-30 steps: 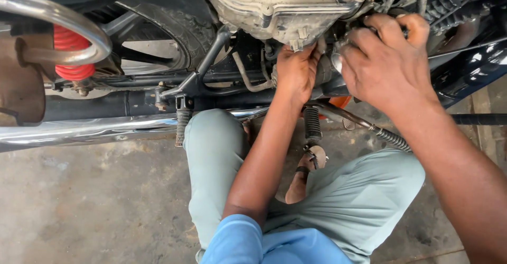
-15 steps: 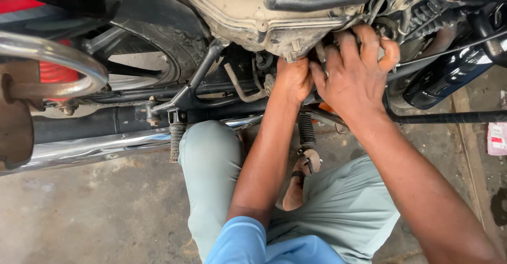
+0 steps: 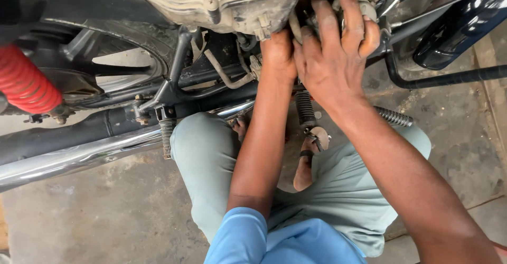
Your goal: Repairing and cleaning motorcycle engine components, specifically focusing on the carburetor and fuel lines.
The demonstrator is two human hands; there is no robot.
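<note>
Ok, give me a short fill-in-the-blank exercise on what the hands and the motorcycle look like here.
1. The coil spring at the far left is coloured ____.
2. The right hand lies spread against the dirty ____ of the motorcycle.
3. The left hand reaches in beside the right hand, and its arm wears a ____ sleeve.
4. The long shiny exhaust pipe runs above a ____ floor.

Missing words: red; engine; blue; concrete

sleeve [image 3: 240,235]: short, light blue | trousers [image 3: 203,158]: pale grey-green | forearms: bare | hands: no gloves
</note>
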